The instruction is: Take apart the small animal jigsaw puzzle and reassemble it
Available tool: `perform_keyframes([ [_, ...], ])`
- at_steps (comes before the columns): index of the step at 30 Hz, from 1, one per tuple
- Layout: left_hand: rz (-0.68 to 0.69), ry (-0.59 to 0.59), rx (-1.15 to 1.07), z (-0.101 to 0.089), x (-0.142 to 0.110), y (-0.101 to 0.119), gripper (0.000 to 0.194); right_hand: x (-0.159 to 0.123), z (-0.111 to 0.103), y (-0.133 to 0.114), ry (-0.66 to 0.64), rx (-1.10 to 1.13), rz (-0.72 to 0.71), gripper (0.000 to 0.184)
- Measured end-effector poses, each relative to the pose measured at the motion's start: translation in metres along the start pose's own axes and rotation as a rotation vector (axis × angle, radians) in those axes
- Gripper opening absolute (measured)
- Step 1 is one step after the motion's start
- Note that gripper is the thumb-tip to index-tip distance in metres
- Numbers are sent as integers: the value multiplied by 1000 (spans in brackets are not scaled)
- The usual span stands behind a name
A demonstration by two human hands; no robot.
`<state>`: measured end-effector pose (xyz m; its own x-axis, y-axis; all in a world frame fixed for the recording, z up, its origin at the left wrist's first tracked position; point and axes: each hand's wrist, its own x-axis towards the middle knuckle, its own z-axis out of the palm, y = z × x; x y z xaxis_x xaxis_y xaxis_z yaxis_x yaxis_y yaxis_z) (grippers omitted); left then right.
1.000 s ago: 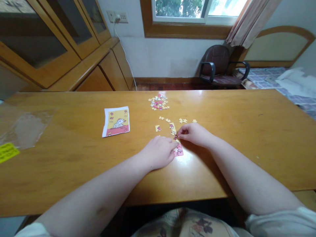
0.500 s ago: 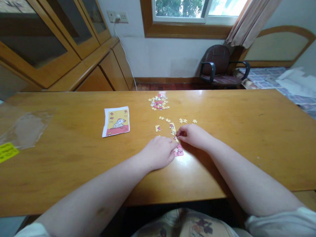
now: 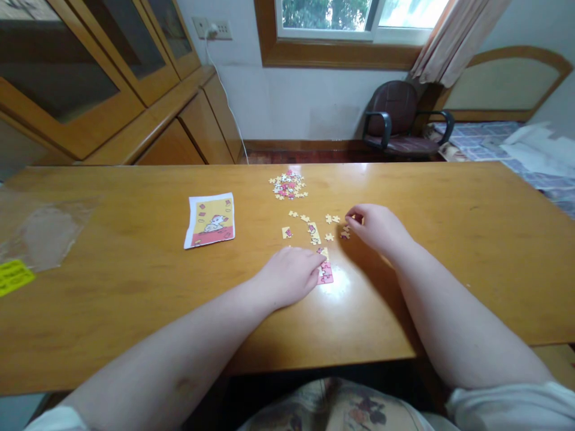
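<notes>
My left hand (image 3: 291,275) lies low on the table with its index finger stretched onto a small joined strip of pink and yellow jigsaw pieces (image 3: 326,273), partly covering it. Farther right, my right hand (image 3: 376,226) is bent over loose pieces, thumb and forefinger curled together; whatever is between the tips is hidden. Just below those fingertips is a dark-marked jigsaw piece (image 3: 345,234). Between the hands sits a single yellow piece (image 3: 329,237). A joined yellow section (image 3: 314,233) lies above the strip, and a yellow corner piece (image 3: 286,233) is left of it.
A heap of jigsaw pieces (image 3: 288,184) lies near the table's far edge. On the left are a printed picture sheet of a white duck (image 3: 210,220) and a clear plastic bag (image 3: 49,233) with a yellow label. Beyond the wooden table (image 3: 449,251) stands an office chair (image 3: 395,117).
My right hand has moved right and away from me, off the joined strip to the loose pieces. Pieces it covered now show. My left hand has stayed in place.
</notes>
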<state>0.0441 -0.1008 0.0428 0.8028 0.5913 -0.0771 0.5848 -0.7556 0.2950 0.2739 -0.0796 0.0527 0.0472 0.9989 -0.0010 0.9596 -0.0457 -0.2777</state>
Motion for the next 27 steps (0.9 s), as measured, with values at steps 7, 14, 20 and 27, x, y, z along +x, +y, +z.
perform_keyframes([
  [7,-55,22,-16,0,1,-3,30,5,-6,14,-82,-150,125,24],
  [14,-316,46,46,-14,2,-11,29,5,-5,19,-103,-219,234,27],
  [20,-536,44,75,-26,1,-23,32,7,-3,28,-65,-227,298,26],
  [27,-629,27,30,-37,2,-48,42,12,0,32,-96,-222,260,30],
])
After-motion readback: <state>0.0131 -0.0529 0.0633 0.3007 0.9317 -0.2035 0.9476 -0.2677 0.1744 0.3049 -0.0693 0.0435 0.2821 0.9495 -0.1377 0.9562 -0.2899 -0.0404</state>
